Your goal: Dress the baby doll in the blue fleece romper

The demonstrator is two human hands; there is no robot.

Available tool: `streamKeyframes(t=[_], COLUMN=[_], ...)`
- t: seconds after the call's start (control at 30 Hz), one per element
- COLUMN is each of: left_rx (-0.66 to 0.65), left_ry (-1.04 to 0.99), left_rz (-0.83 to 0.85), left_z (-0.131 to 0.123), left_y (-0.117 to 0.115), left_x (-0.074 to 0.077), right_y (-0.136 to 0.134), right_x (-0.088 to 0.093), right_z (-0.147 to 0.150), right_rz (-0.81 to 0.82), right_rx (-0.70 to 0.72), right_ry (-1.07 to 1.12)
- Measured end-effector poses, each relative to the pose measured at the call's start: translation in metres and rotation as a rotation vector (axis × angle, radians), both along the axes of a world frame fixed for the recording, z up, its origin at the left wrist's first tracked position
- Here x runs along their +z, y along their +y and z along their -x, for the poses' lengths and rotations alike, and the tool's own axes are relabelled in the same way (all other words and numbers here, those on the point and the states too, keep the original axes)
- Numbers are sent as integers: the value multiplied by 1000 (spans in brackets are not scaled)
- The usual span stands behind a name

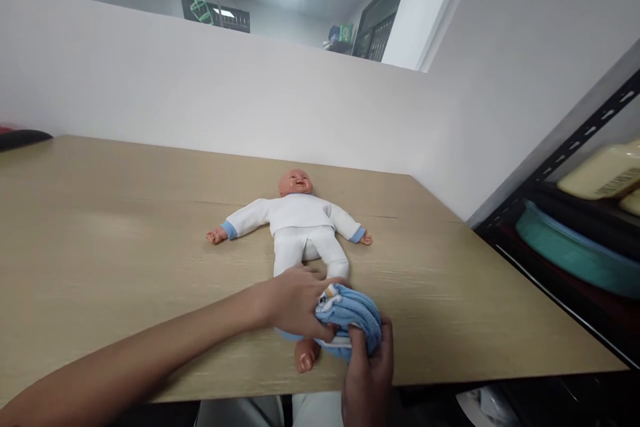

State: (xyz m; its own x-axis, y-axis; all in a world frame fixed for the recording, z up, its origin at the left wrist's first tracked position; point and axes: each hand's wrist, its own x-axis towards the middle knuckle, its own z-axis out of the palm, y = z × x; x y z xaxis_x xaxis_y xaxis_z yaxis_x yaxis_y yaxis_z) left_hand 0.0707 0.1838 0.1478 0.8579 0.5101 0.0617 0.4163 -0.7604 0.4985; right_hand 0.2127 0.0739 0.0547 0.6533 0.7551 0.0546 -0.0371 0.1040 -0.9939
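A baby doll (300, 217) in a white suit with blue cuffs lies on its back on the wooden table (125, 247), head away from me and arms spread. Bunched blue cloth (350, 317) covers the doll's right-side foot; the other bare foot (305, 355) sticks out near the table's front edge. My left hand (295, 303) reaches in from the left, fingers closed on the left side of the blue cloth. My right hand (367, 367) comes up from below the edge and pinches the cloth's lower right side.
A white partition wall (200, 80) runs behind the table. At the right stands a dark metal shelf (565, 153) holding a teal basin (570, 250) and cream-coloured bottles (600, 173). A dark object (20, 139) lies at the table's far left.
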Motion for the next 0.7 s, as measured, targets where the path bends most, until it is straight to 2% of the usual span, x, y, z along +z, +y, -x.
streamKeyframes(t=[0.1,0.17,0.3,0.4,0.53,0.7], left_rx=[30,46,54,39,71,132], left_ry=[76,97,59,-77,-252,-270], left_rz=[-174,-198,-37,80,184,233], left_z=[-2,-2,1,3,4,3], left_y=[-6,-6,-1,1,0,-2], left_x=[-3,-3,1,2,2,5], right_y=[3,2,-5,-9,-9,-5], right_x=[6,10,19,22,13,-2], right_z=[1,2,3,4,8,6], right_rz=[-6,-18,-41,-30,7,-51], right_rx=[21,45,46,36,107,134], right_ry=[63,78,52,54,148,211])
